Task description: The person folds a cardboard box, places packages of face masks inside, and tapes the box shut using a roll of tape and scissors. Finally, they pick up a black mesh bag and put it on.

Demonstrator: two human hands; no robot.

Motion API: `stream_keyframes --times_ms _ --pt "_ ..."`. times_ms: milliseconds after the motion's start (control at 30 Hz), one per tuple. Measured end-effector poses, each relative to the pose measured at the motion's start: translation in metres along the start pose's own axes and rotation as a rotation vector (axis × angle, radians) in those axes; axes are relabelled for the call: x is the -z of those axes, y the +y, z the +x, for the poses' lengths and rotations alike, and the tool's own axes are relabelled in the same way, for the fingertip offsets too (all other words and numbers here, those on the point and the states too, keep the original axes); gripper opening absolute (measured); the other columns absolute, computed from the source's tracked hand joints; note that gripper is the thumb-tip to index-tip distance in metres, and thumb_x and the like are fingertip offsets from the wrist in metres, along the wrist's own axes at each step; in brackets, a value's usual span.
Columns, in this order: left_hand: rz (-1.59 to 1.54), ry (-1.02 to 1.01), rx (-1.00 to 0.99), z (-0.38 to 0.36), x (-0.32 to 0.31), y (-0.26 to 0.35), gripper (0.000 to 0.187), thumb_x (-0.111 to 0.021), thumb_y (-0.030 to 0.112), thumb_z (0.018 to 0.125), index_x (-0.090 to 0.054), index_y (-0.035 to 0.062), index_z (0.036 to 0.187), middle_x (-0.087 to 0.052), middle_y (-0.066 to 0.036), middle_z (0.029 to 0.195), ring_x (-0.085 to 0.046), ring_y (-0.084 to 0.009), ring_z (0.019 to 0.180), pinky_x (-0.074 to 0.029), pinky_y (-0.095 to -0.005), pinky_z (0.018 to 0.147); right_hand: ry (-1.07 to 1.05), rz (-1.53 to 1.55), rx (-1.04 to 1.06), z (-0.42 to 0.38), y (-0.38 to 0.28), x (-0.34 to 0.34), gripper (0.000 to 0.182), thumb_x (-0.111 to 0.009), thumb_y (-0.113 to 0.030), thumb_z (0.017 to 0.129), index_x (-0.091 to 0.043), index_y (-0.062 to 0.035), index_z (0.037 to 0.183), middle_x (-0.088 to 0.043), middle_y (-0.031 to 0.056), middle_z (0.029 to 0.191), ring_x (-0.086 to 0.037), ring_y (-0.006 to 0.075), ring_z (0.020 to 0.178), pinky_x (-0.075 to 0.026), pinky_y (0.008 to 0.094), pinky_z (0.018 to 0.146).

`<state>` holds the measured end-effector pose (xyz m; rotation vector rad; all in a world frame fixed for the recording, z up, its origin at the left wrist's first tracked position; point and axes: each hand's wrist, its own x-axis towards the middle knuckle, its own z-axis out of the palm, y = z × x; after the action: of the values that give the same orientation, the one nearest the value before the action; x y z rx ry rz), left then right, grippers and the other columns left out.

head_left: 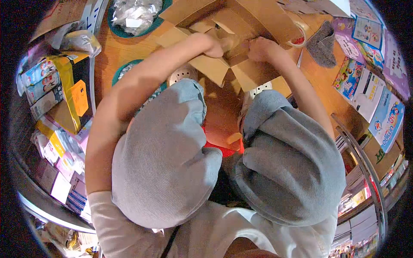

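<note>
An open cardboard box (254, 15) sits on the floor in front of my knees, its flaps folded outward. My left hand (217, 46) reaches over the left side into the box mouth, the wrist bent; its fingers are blurred and partly hidden. At the right side of the opening, my right hand (261, 49) is closed, with curled fingers against the cardboard. A front flap (211, 68) hangs down toward me between the two arms. Something pale inside the box near my left hand is too blurred to name.
A green basket (115, 26) of clear plastic packets stands at upper left, with another basket (118, 73) below it. A tape roll (300, 36) and a grey cloth (322, 45) lie right of the box. Shelves of packaged goods (43, 81) and printed boxes (385, 120) flank me.
</note>
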<state>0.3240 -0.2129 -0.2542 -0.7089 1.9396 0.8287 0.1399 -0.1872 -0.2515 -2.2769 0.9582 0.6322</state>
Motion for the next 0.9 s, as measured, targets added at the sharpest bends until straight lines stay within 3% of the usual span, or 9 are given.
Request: stream_keyframes --times_ms 67,167,267,367,533,633,767,867,900 --pt "-0.068 -0.051 -0.153 0.016 -0.010 -0.012 0.052 -0.035 0.035 0.083 -0.044 0.0092 0.127 -0.048 -0.021 0.123 -0.050 -0.0348 0.110 -0.038 -0.0417 0.094 -0.028 -0.061 0.083 0.005 0.008 -0.007 0.034 -0.040 -0.021 0.078 -0.063 0.0026 0.085 -0.061 0.0237 0.091 -0.061 0.0345 0.087 -0.050 0.0436 0.076" --pt "-0.089 -0.083 -0.076 0.026 -0.011 -0.011 0.050 -0.036 0.034 0.081 -0.053 0.0011 0.115 -0.048 -0.020 0.123 -0.049 -0.0349 0.110 -0.038 -0.0436 0.092 -0.044 -0.002 -0.007 0.011 0.007 -0.013 0.036 -0.038 -0.020 0.076 -0.063 0.0028 0.088 -0.060 0.0228 0.097 -0.060 0.0348 0.091 -0.048 0.0425 0.082" --pt "-0.184 -0.122 0.109 0.007 0.004 0.002 0.049 -0.040 0.031 0.078 -0.054 0.0038 0.115 -0.051 -0.017 0.121 -0.050 -0.0346 0.109 -0.039 -0.0438 0.089 -0.017 0.153 -0.215 0.004 -0.014 0.007 0.038 -0.037 -0.020 0.076 -0.063 0.0030 0.092 -0.060 0.0221 0.100 -0.058 0.0351 0.096 -0.044 0.0413 0.088" --pt "-0.134 0.004 -0.019 0.018 -0.003 0.001 0.048 -0.042 0.031 0.076 -0.055 0.0065 0.115 -0.052 -0.016 0.121 -0.050 -0.0330 0.110 -0.040 -0.0436 0.088 -0.085 0.156 -0.251 0.002 -0.025 0.025 0.040 -0.036 -0.020 0.076 -0.061 0.0031 0.096 -0.059 0.0215 0.103 -0.057 0.0346 0.099 -0.042 0.0409 0.090" --pt "-0.059 -0.005 -0.021 0.001 0.009 0.007 0.048 -0.040 0.032 0.077 -0.054 0.0077 0.116 -0.051 -0.015 0.122 -0.048 -0.0311 0.113 -0.038 -0.0426 0.091 -0.233 0.142 -0.298 0.002 -0.033 0.045 0.045 -0.034 -0.024 0.078 -0.056 0.0003 0.109 -0.055 0.0194 0.113 -0.053 0.0318 0.106 -0.040 0.0396 0.094" --pt "-0.048 -0.066 -0.142 0.029 -0.010 0.000 0.048 -0.037 0.032 0.080 -0.054 0.0040 0.114 -0.051 -0.016 0.122 -0.047 -0.0314 0.113 -0.037 -0.0421 0.092 -0.186 0.102 -0.243 0.036 0.001 -0.015 0.049 -0.036 -0.028 0.079 -0.049 -0.0042 0.120 -0.053 0.0162 0.118 -0.049 0.0302 0.111 -0.037 0.0376 0.097" --pt "-0.255 -0.177 -0.259 0.022 -0.035 0.020 0.049 -0.034 0.031 0.083 -0.054 -0.0016 0.113 -0.052 -0.019 0.119 -0.048 -0.0335 0.111 -0.035 -0.0430 0.094 -0.266 -0.076 -0.273 0.022 -0.021 0.006 0.054 -0.037 -0.033 0.081 -0.042 -0.0065 0.128 -0.052 0.0099 0.122 -0.050 0.0270 0.112 -0.038 0.0374 0.093" --pt "-0.225 -0.075 -0.255 0.002 -0.036 0.029 0.047 -0.034 0.028 0.083 -0.054 -0.0014 0.112 -0.053 -0.022 0.116 -0.049 -0.0349 0.110 -0.035 -0.0433 0.095 -0.230 -0.393 -0.280 0.016 -0.050 0.004 0.051 -0.040 -0.032 0.083 -0.044 -0.0078 0.128 -0.050 0.0041 0.125 -0.045 0.0233 0.116 -0.033 0.0364 0.093" --pt "-0.125 -0.014 -0.219 0.006 -0.036 0.024 0.042 -0.041 0.024 0.082 -0.052 0.0031 0.117 -0.054 -0.024 0.112 -0.050 -0.0344 0.109 -0.036 -0.0426 0.095 -0.196 -0.496 -0.295 0.016 -0.059 -0.004 0.050 -0.041 -0.031 0.083 -0.044 -0.0080 0.128 -0.049 0.0026 0.126 -0.042 0.0220 0.118 -0.030 0.0361 0.094"
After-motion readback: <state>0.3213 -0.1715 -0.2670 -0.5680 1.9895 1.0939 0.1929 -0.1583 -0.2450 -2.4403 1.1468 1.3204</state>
